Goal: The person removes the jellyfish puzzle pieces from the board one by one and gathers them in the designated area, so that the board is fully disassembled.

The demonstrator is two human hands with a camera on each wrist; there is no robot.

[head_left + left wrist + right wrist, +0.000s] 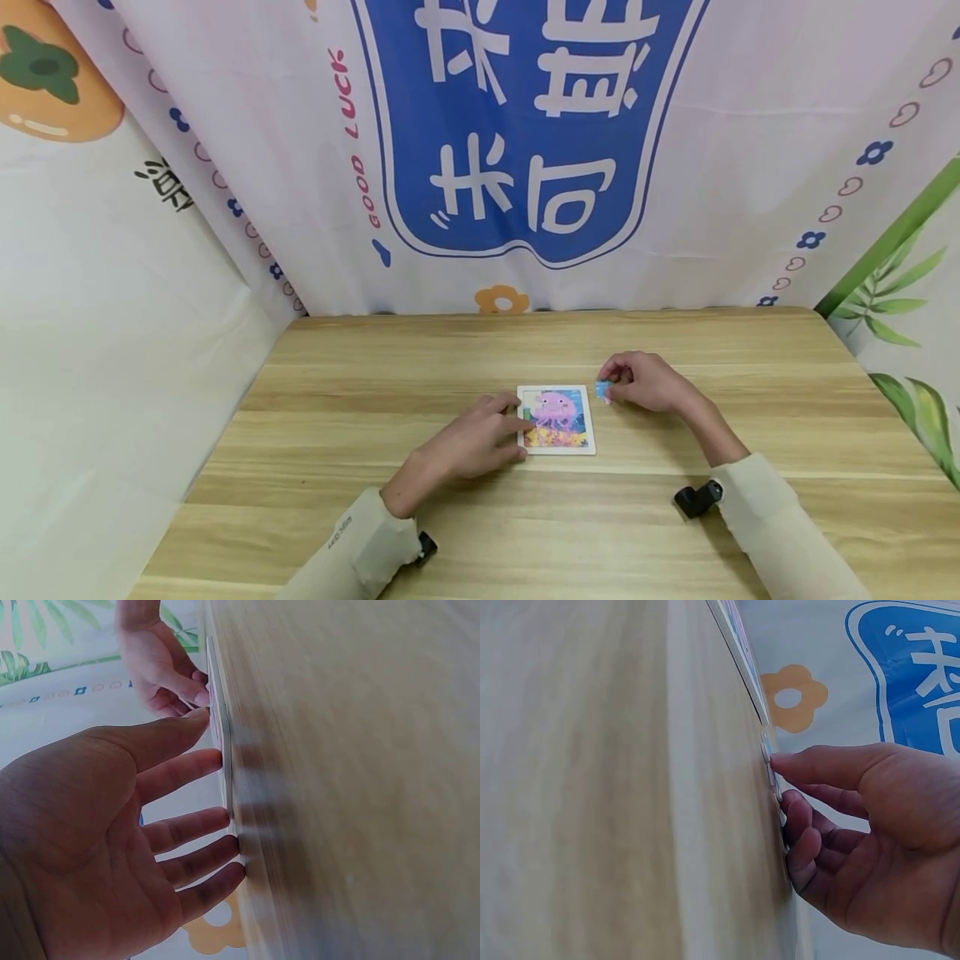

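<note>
A square jigsaw board with a white border lies flat on the table, showing a pink jellyfish over yellow and blue; a pale patch shows at its upper left. My left hand rests at the board's left side, its fingers spread and fairly straight, one fingertip over the picture. In the left wrist view, the fingertips touch along the board's edge. Just right of the board, my right hand pinches a small blue puzzle piece between thumb and fingers. The right wrist view has this piece close to the tabletop, nearly edge-on.
The wooden table reaches back to a white printed curtain with a large blue emblem. More printed cloth hangs on the left. A black wrist device sits at the right sleeve, another at the left sleeve.
</note>
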